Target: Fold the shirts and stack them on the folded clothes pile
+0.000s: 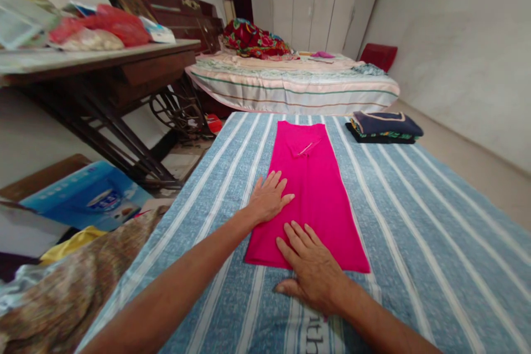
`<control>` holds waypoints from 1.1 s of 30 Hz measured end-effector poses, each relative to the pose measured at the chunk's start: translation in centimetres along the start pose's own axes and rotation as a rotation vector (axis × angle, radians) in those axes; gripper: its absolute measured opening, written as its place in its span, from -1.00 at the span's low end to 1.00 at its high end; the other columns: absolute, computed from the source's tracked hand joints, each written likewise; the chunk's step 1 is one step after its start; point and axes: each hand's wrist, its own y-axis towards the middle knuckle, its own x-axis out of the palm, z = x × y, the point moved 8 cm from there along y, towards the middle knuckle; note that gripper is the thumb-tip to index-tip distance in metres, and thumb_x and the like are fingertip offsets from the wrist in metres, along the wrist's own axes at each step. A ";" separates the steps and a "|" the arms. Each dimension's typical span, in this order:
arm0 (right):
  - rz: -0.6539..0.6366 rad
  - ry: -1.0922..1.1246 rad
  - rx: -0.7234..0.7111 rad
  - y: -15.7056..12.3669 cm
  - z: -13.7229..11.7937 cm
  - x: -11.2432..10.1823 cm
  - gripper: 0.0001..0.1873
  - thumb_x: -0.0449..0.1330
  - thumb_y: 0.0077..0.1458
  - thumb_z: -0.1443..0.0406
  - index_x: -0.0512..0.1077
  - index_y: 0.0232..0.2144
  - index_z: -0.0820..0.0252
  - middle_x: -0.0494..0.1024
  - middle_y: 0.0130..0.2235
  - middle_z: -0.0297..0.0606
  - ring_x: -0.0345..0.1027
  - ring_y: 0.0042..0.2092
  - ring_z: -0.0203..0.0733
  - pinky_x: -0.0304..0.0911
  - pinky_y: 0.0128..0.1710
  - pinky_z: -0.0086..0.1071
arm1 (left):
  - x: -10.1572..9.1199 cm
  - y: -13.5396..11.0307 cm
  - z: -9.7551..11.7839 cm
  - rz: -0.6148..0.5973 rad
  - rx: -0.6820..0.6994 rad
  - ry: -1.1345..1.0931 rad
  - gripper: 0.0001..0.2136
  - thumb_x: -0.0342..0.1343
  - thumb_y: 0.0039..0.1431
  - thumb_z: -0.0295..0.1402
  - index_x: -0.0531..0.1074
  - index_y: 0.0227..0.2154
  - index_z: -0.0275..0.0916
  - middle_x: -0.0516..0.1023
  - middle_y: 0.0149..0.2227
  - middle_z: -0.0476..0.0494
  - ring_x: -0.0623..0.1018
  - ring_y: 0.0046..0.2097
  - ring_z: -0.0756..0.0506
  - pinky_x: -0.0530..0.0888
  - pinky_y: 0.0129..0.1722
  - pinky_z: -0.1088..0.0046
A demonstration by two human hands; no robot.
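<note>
A bright pink garment (321,199), folded into a long flat panel, lies on the blue striped sheet (207,193). Its far end shows a neckline with a small pale strip, perhaps a label or zip. My left hand (269,197) rests flat on the garment's left edge, fingers spread. Across the near edge lies my right hand (311,265), palm down, its fingers apart on the pink cloth and its thumb over the sheet. Neither hand grasps anything.
A stack of folded dark clothes (384,126) sits at the far right of the sheet. Beyond is a bed (290,91) with a red floral quilt (257,38). To the left stand a treadle sewing table (136,69), a blue box (91,193) and a brown patterned cloth (91,282).
</note>
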 end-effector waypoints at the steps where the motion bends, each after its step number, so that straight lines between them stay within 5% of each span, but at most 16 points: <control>1: 0.015 -0.003 -0.001 0.0 0.0 -0.1 -0.21 0.00 0.16 -0.11 0.09 0.24 0.28 0.00 0.28 0.10 -0.29 0.31 0.13 -0.25 0.26 0.05 | 0.1 -0.9 0.4 -0.004 0.024 -0.001 -0.47 -0.26 0.30 -0.08 0.18 0.18 -0.31 0.05 0.30 -0.32 0.02 0.32 -0.23 0.04 0.22 0.01; 9: 0.160 -0.060 -0.003 -0.8 -0.3 -1.1 -0.25 0.09 0.13 -0.06 0.16 0.20 0.30 0.10 0.25 0.07 -0.17 0.30 0.09 -0.16 0.26 0.02 | 0.8 -4.4 0.7 0.128 0.128 0.012 -0.48 -0.16 0.26 -0.08 0.22 0.16 -0.31 0.12 0.27 -0.36 0.10 0.29 -0.28 0.11 0.19 -0.02; 20: 0.274 -0.135 0.047 -5.0 0.0 -0.9 -0.40 0.12 0.18 0.13 0.16 0.20 0.26 0.12 0.26 -0.12 -0.13 0.29 -0.05 -0.02 0.24 -0.08 | 0.9 -7.3 2.6 0.000 0.151 0.026 -0.42 -0.22 0.25 0.00 0.13 0.22 -0.24 0.04 0.31 -0.27 0.03 0.31 -0.24 0.07 0.21 0.04; 33: 0.357 -0.144 0.029 -6.1 0.3 -1.7 -0.52 0.05 0.12 0.39 0.27 0.12 0.30 0.26 0.18 -0.05 0.09 0.21 -0.03 0.15 0.15 -0.03 | 0.2 -9.7 4.3 0.073 0.229 0.009 -0.45 -0.16 0.24 -0.02 0.20 0.18 -0.24 0.11 0.28 -0.27 0.08 0.30 -0.23 0.05 0.24 0.07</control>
